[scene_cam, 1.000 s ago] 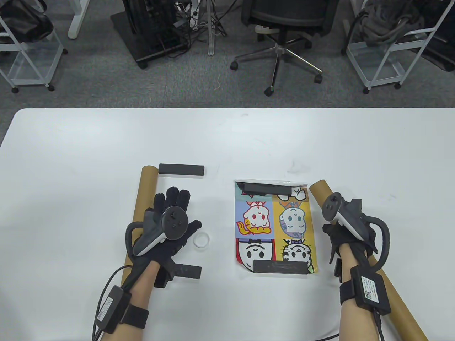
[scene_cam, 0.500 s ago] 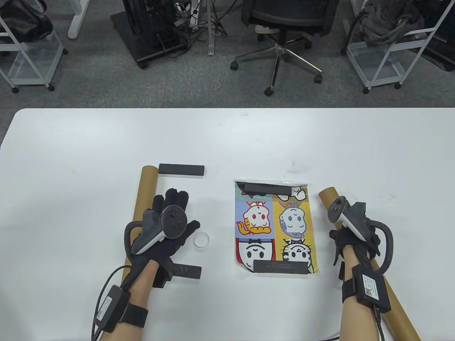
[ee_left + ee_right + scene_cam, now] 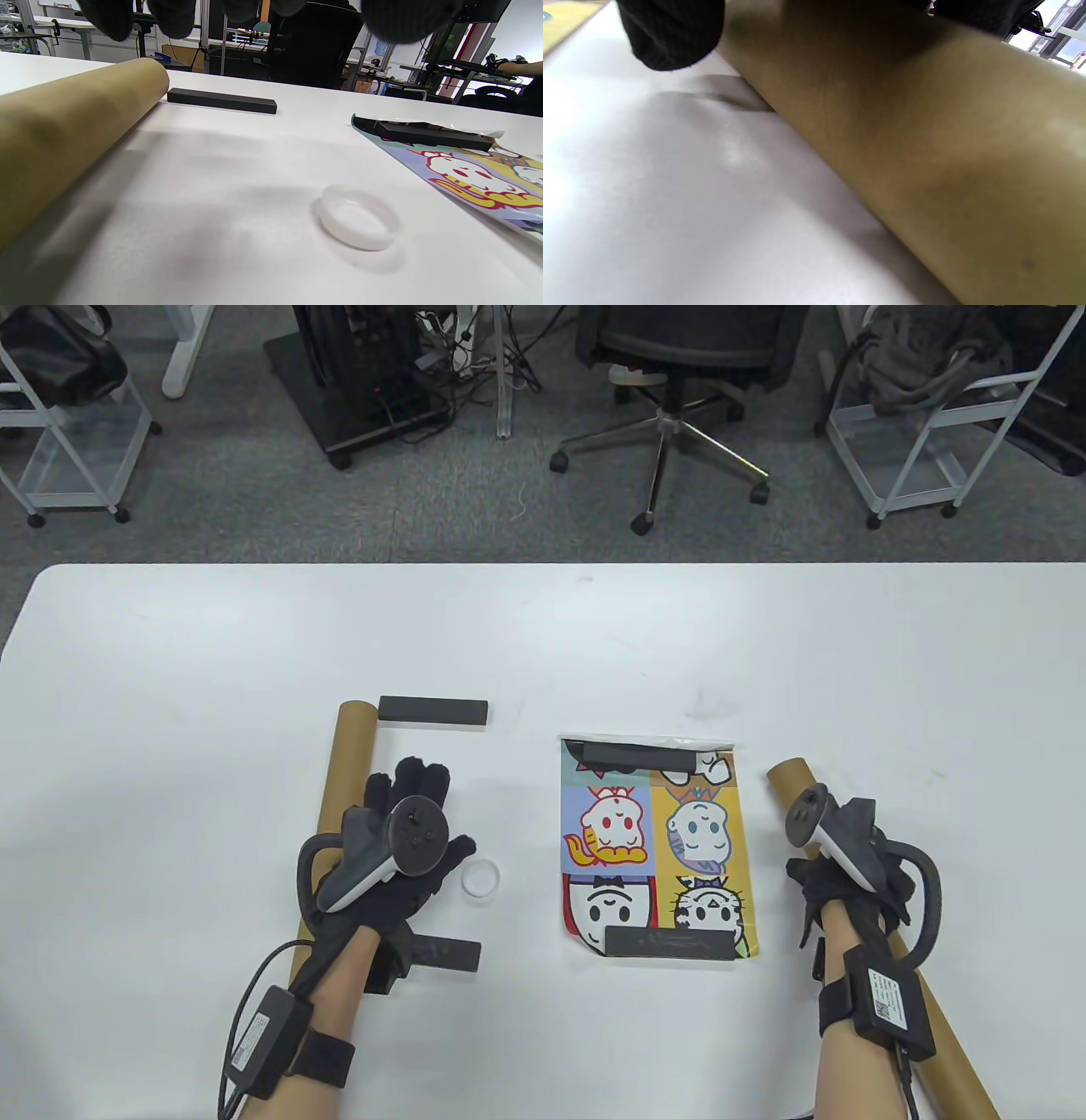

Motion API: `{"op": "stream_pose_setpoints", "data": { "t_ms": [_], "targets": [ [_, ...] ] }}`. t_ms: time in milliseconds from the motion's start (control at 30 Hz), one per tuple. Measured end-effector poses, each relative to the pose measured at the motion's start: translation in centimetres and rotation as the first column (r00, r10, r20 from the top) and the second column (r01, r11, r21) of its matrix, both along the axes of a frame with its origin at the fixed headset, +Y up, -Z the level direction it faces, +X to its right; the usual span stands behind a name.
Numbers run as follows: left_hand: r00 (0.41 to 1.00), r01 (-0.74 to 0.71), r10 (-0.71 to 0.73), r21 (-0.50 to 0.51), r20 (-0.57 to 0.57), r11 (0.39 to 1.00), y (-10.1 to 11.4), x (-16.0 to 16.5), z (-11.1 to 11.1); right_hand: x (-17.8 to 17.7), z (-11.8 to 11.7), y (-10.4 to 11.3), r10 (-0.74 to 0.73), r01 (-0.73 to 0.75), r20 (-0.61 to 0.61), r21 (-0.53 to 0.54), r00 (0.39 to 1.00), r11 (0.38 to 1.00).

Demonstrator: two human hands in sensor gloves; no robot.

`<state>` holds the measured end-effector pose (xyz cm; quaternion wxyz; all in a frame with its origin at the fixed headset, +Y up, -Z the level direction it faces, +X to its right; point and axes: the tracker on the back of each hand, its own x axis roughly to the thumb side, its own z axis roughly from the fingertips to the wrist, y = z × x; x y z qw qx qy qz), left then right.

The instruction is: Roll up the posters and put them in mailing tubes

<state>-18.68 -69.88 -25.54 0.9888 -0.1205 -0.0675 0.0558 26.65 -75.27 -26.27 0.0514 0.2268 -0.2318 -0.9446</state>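
A colourful cartoon poster (image 3: 653,848) lies flat mid-table, weighted by a black bar at its far edge (image 3: 636,755) and another at its near edge (image 3: 670,942). One brown mailing tube (image 3: 348,746) lies to the left. My left hand (image 3: 428,802) rests flat beside it with fingers spread, holding nothing. A white plastic end cap (image 3: 480,880) sits just right of its thumb. A second mailing tube (image 3: 785,776) lies diagonally on the right. My right hand (image 3: 848,891) grips it around the middle; the right wrist view shows the thumb (image 3: 670,34) against the tube (image 3: 903,140).
A loose black bar (image 3: 433,710) lies by the left tube's far end, and another (image 3: 441,954) sits under my left wrist. The right tube's near end runs off the table's front edge. An office chair (image 3: 670,381) and carts stand on the floor beyond.
My right hand has drawn the right tube to the right and toward the near edge, away from the poster. The left hand has barely moved.
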Motion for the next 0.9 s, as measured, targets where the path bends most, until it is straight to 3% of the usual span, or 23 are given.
{"op": "stream_pose_setpoints", "data": {
  "t_ms": [267,567,900],
  "targets": [
    [1.0,-0.002,0.002,0.004,0.0,1.0,0.1,0.0,-0.1,-1.5,-0.8,2.3,-0.011,0.013,-0.037,0.064,0.999,0.998],
    [1.0,0.002,-0.002,0.005,-0.005,1.0,0.1,-0.1,-0.1,-7.7,-3.2,5.0,0.064,-0.038,-0.229,0.116,0.971,0.993],
    [1.0,0.008,-0.007,0.018,-0.015,1.0,0.3,-0.2,-0.1,-14.6,-6.0,4.1,-0.012,0.065,-0.464,0.099,0.886,0.993]
  ]
}}
